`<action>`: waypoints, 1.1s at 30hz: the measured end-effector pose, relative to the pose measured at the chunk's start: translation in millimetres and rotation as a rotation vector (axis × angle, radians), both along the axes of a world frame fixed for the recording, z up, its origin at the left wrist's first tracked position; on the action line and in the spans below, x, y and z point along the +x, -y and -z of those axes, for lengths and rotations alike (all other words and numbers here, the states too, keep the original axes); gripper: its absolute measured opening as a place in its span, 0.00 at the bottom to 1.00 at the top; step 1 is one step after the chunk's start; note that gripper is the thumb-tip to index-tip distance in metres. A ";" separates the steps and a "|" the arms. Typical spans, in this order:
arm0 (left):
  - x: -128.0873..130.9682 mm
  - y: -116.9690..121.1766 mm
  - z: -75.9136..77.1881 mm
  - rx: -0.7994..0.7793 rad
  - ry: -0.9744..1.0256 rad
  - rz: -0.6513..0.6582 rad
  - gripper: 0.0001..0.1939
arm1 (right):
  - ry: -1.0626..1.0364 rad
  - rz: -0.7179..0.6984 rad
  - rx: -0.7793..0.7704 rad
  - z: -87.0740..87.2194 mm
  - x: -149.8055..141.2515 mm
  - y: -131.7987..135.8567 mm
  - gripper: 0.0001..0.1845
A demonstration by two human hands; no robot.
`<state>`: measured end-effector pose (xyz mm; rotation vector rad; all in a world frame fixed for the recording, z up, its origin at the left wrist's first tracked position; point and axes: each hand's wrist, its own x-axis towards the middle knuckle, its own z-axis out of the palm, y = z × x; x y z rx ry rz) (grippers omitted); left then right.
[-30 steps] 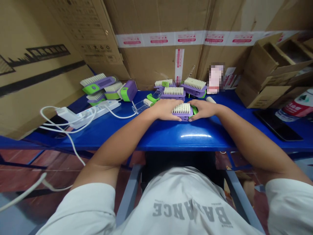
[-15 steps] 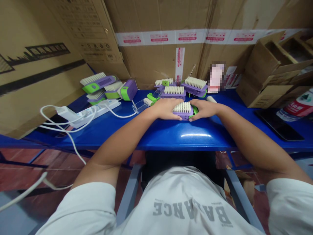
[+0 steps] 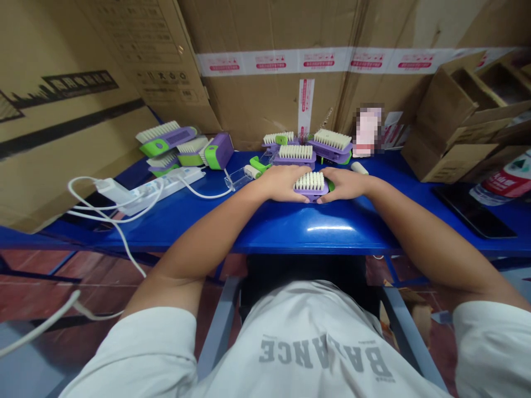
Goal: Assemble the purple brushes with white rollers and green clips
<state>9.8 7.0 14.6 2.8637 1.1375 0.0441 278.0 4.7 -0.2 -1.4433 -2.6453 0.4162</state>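
Head view: left hand and right hand are both on one purple plastic scrub brush with cream bristles, bristles up, at front middle of the blue metal worktop. Each grip is closed on one end of the brush, fingers curled in from the sides, with no gap showing. Only the bristles, purple edge and a sliver of green show between the hands; the underside is hidden.

Further along, several purple-and-green brushes with cream bristles lie in a loose pile at back left, and purple brushes sit just behind the hands. Can't tell from here which are finished. Near the left hand are a bright green plastic piece and a clear acrylic holder; a small cream cylinder lies beyond the right hand.
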 end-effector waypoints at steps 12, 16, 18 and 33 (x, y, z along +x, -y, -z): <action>1.3 1.7 -1.2 -0.003 0.000 -0.019 0.50 | 0.019 -0.003 0.036 0.1 -6.5 2.7 0.37; 1.5 2.1 -1.4 0.004 -0.010 -0.031 0.50 | 0.048 0.012 0.049 -1.3 -7.6 3.9 0.37; 1.6 2.0 -1.5 0.007 -0.013 -0.033 0.50 | 0.059 0.021 0.058 -1.8 -8.4 4.8 0.37; 2.2 0.2 -0.1 0.008 0.001 -0.044 0.49 | 0.107 0.034 0.078 -3.0 -12.6 7.6 0.37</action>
